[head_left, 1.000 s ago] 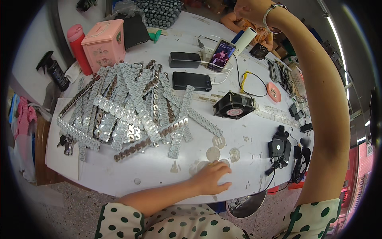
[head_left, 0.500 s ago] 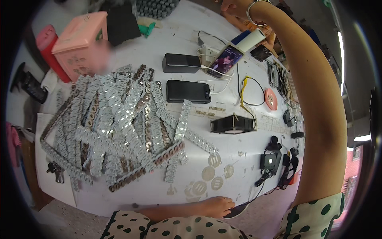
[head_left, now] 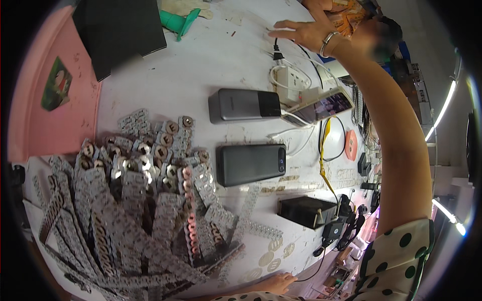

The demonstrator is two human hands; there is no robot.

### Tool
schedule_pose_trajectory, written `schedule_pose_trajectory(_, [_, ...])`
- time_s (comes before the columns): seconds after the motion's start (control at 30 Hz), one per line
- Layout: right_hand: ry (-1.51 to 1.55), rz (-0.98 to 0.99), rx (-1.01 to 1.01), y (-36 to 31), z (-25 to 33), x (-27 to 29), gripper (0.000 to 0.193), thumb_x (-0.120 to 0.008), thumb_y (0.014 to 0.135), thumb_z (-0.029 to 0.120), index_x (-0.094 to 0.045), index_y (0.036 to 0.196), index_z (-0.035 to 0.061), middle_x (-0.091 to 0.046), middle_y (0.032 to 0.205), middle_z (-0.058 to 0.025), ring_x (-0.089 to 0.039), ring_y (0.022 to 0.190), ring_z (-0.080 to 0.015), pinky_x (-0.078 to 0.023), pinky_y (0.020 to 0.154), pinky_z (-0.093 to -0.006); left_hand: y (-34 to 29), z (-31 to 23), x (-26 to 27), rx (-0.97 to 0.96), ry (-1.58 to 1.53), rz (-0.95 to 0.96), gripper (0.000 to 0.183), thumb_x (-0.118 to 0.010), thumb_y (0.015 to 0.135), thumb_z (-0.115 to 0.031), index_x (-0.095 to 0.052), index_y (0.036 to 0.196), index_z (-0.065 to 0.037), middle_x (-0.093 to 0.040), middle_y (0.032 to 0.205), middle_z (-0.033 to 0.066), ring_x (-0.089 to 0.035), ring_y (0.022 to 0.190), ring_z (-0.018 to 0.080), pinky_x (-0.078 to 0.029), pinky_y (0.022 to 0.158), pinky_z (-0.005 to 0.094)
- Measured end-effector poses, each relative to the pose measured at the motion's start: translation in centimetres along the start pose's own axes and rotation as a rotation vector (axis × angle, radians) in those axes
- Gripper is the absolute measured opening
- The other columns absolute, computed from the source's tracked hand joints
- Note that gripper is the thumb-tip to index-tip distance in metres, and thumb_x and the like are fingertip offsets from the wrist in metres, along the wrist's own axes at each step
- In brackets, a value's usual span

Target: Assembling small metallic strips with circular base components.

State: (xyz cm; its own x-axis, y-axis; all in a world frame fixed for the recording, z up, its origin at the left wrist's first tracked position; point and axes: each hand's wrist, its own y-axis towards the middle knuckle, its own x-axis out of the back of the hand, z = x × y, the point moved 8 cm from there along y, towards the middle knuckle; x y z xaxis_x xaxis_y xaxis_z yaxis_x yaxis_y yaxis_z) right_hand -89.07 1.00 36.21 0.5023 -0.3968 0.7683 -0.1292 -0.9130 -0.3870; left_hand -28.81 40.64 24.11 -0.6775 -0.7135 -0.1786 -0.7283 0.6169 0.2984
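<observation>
My right hand (head_left: 305, 37), with a bangle at the wrist, is stretched out over the far part of the table. Its fingers are extended and nothing shows in them. Just below its fingertips is a black plug (head_left: 277, 54) at the white socket block (head_left: 290, 80). My left hand (head_left: 279, 283) rests low at the near table edge, fingers laid out, with no object visible in it. Near it lie several flat slotted discs (head_left: 266, 259). A large heap of silvery linked strips (head_left: 133, 200), some with bronze-coloured round pieces, covers the left side.
Two power banks, a grey one (head_left: 241, 106) and a black one (head_left: 251, 164), lie mid-table beside a propped phone (head_left: 324, 108). A pink box (head_left: 50, 120) and black board (head_left: 120, 35) stand left. A black box (head_left: 307, 211) sits right; another person (head_left: 351, 17) is at the far side.
The view has shifted, bringing the far table closer and the left hand nearer the lower edge. My right hand, partly cut off before, is now fully visible with fingers extended.
</observation>
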Motion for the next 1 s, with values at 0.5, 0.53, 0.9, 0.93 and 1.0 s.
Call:
schedule_pose_trajectory(0.5, [-0.012, 0.057, -0.058, -4.4, -3.6, -1.8, 0.018, -0.072, 0.078, 0.013, -0.069, 0.095, 0.0151, -0.065, 0.089, 0.0016, -0.059, 0.093, -0.0225, -0.046, 0.087, -0.0370, 1.2, 0.6, 1.2, 0.330, -0.085, 0.300, 0.060, -0.068, 0.087, -0.034, -0.048, 0.135, -0.006, -0.052, 0.130, 0.0220, -0.047, 0.122, 0.0423, -0.038, 0.103, 0.0511])
schedule_pose_trajectory(0.53, [0.077, 0.163, -0.144, -5.2, -4.2, -2.0, 0.017, -0.066, 0.084, 0.015, -0.069, 0.101, 0.0132, -0.065, 0.095, -0.0033, -0.058, 0.098, -0.0251, -0.043, 0.092, -0.0376, 1.3, 0.0, 2.1, 0.345, -0.135, 0.317, 0.060, -0.068, 0.087, -0.034, -0.048, 0.136, -0.007, -0.052, 0.130, 0.0220, -0.048, 0.122, 0.0424, -0.038, 0.103, 0.0509])
schedule_pose_trajectory(0.9, [0.642, 0.485, -0.377, -8.1, -1.5, -2.9, 0.021, -0.056, 0.097, 0.025, -0.065, 0.100, 0.0064, -0.067, 0.092, -0.0112, -0.061, 0.089, -0.0275, -0.048, 0.079, -0.0344, 0.2, 0.5, 1.4, 0.136, -0.115, 0.158, 0.064, -0.068, 0.088, -0.029, -0.040, 0.143, -0.009, -0.038, 0.143, 0.0274, -0.036, 0.135, 0.0434, -0.033, 0.109, 0.0505])
schedule_pose_trajectory(0.93, [0.726, 0.409, -0.383, -8.3, -1.1, -2.9, 0.016, -0.065, 0.092, 0.020, -0.065, 0.095, 0.0045, -0.067, 0.085, -0.0125, -0.062, 0.079, -0.0297, -0.048, 0.072, -0.0362, 0.9, -1.2, 3.6, 0.238, -0.208, 0.279, 0.067, -0.068, 0.088, -0.029, -0.038, 0.144, -0.009, -0.035, 0.145, 0.0272, -0.033, 0.136, 0.0435, -0.032, 0.110, 0.0509])
schedule_pose_trajectory(1.0, [0.709, 0.370, -0.344, -7.6, -0.8, -3.1, 0.016, -0.067, 0.091, 0.020, -0.064, 0.094, 0.0040, -0.067, 0.083, -0.0133, -0.063, 0.078, -0.0307, -0.049, 0.071, -0.0369, 0.3, -1.0, 3.1, 0.343, -0.299, 0.389, 0.069, -0.068, 0.088, -0.029, -0.036, 0.146, -0.009, -0.032, 0.147, 0.0270, -0.031, 0.138, 0.0436, -0.031, 0.111, 0.0513])
